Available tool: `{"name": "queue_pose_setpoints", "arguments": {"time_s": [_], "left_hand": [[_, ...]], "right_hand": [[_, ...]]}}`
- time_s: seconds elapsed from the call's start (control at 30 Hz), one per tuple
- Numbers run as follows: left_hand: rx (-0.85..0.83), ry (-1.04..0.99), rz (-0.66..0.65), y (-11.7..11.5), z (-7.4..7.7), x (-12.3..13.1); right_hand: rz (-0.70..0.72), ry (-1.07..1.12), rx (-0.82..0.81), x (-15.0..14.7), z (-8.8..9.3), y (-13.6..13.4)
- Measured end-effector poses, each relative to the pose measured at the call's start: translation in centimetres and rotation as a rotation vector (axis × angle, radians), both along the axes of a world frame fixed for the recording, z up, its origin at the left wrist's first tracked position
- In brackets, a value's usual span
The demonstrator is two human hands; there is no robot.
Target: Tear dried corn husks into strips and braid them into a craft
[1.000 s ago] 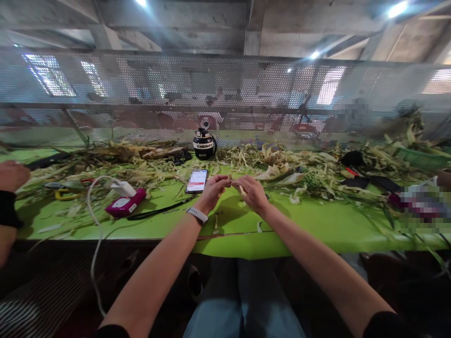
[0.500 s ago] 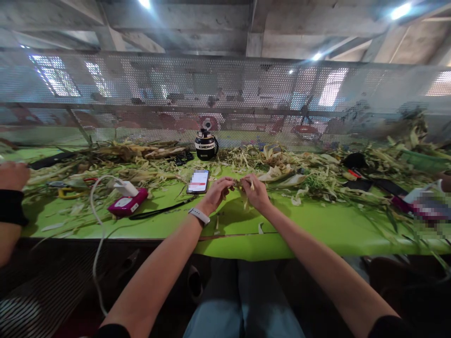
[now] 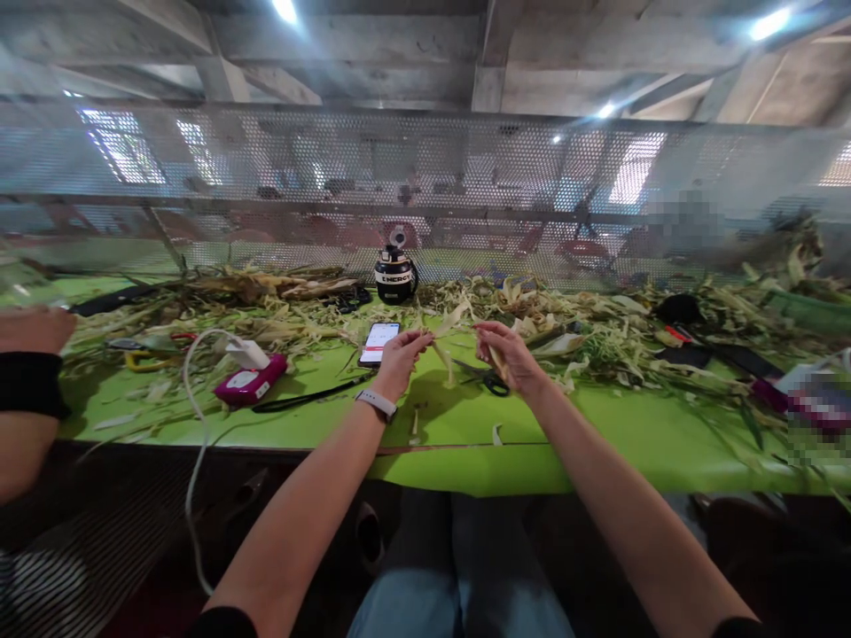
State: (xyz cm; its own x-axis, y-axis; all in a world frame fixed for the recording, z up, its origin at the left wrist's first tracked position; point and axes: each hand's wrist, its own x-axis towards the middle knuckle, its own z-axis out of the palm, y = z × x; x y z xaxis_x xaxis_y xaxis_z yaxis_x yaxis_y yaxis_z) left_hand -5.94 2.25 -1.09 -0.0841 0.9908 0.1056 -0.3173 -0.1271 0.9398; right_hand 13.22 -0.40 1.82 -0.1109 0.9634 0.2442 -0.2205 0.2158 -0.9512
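My left hand (image 3: 404,361) pinches a pale corn husk strip (image 3: 452,319), and more thin ends hang down from its fingertips. My right hand (image 3: 509,354) is closed, with another husk piece (image 3: 497,360) showing under its fingers. A small gap separates the two hands above the green tabletop (image 3: 458,416). Below and between them lies a pair of scissors (image 3: 493,381) with dark handles, partly covered by the right hand. Just left of my left hand rests a phone (image 3: 381,341) with a lit screen.
Heaps of husk scraps (image 3: 598,332) run along the back, around a black jug (image 3: 394,275). At left are a magenta power strip (image 3: 249,381) with a white cable and yellow-handled scissors (image 3: 143,361). Another person's hand (image 3: 36,330) is at far left. A perforated screen (image 3: 425,168) stands behind.
My hands have moved apart, the right one shifting to the right. A husk strip now sticks up from my left hand, and the scissors beneath have come into sight.
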Motion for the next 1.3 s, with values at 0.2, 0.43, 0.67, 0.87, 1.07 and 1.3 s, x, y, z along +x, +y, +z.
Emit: {"name": "queue_pose_setpoints", "arguments": {"time_s": [0.2, 0.43, 0.67, 0.87, 1.07, 1.3], "left_hand": [[-0.020, 0.024, -0.052, -0.2, -0.3, 0.2], [0.010, 0.088, -0.069, -0.7, 0.0, 0.4], [0.074, -0.112, -0.089, -0.7, 0.4, 0.5], [-0.084, -0.503, -0.252, -1.0, 1.2, 0.0], [-0.175, -0.820, -0.432, -1.7, 1.8, -0.2], [-0.244, -0.831, -0.398, -2.3, 2.4, 0.2]], "right_hand": [[0.185, 0.109, -0.026, 0.7, 0.8, -0.6], [-0.116, -0.056, 0.122, -0.3, -0.4, 0.3], [-0.202, -0.046, 0.233, -0.2, -0.6, 0.6], [0.124, 0.103, 0.041, -0.3, -0.2, -0.1], [0.508, 0.044, -0.095, -1.9, -0.4, -1.5], [0.799, 0.049, -0.110, -2.3, 0.3, -2.5]]}}
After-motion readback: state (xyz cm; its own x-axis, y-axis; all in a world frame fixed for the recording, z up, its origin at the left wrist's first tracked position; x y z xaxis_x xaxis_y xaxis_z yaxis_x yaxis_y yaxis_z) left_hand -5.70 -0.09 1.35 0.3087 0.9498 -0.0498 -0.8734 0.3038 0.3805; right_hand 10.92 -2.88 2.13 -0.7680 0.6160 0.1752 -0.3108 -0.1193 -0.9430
